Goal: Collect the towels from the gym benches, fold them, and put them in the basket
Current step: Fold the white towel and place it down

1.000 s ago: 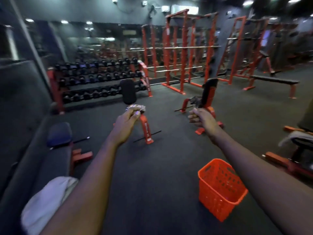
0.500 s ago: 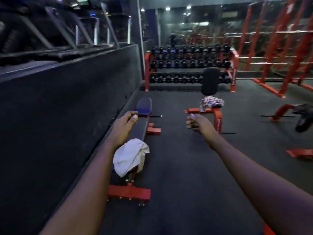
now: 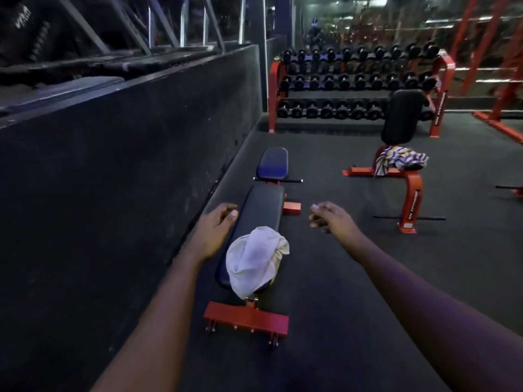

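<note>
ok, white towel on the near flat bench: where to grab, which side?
I'd pinch the white towel at the bunched knot on its far right corner, from above and the right. It lies crumpled over the near end of the bench, lower edge hanging off; the wall crowds its left.

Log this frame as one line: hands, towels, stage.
left hand: empty | right hand: empty | white towel: bunched on flat bench | striped towel: on far bench | basket: not in view | stage: collecting

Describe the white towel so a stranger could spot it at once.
Beside the dark wall on the left stands a flat black bench. The white towel is bunched on its near end. Unlike the striped towel farther right, it is plain.
</note>
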